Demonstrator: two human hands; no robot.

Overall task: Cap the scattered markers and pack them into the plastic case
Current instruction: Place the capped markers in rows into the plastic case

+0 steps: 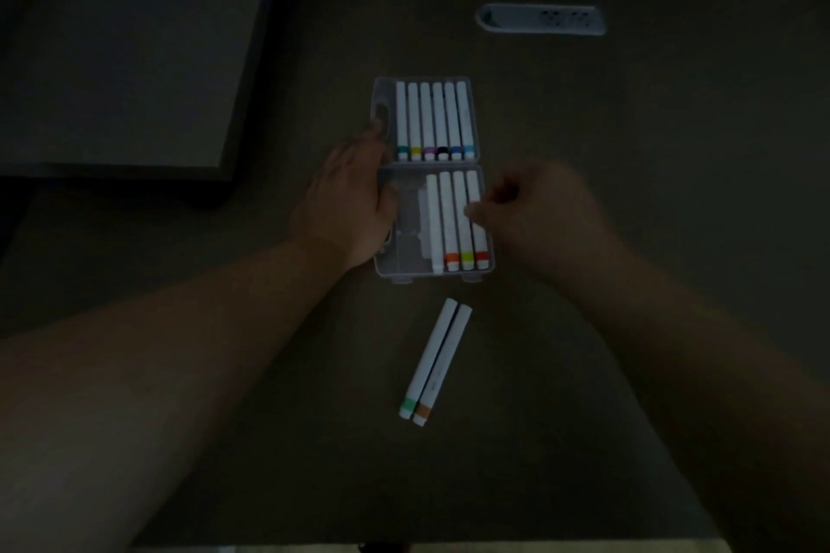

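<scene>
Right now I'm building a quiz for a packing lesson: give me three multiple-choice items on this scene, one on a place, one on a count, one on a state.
1. Where do the two loose markers lie?
A. On the table in front of the plastic case
B. Inside the far half of the case
C. On the grey power outlet

2. How many markers lie in the far half of the plastic case?
A. Three
B. Six
C. Nine

3. How does the case stand?
A. Shut and latched
B. Open, both halves flat
C. Upside down

Key: 1 A, they lie side by side on the table, nearer the person than the case. 2 B, six coloured bands line up in a row there. 3 B, both halves show their markers, with the left hand on the case's left edge and the right hand at the near row.
</scene>
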